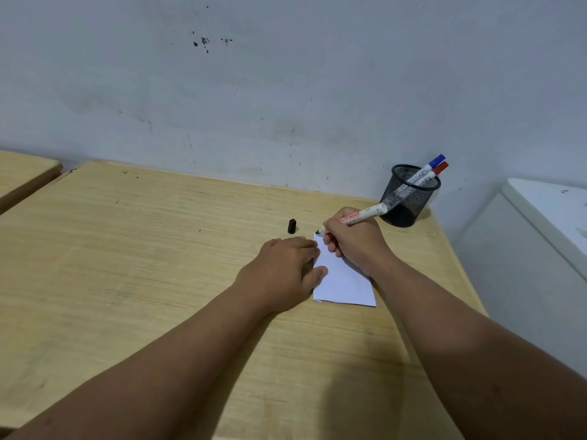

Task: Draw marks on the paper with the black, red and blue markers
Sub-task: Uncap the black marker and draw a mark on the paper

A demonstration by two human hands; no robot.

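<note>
Between right hand (352, 241) fingers (332, 247), black marker (359, 216) tip meets paper (344, 282).

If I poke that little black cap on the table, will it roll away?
Probably it would tip first: the black cap stands on end on the wooden table, alone, left of the marker tip. It looks small and light, so a gentle poke likely topples it. Once lying down it might roll a little, though its exact shape is hard to tell.
</note>
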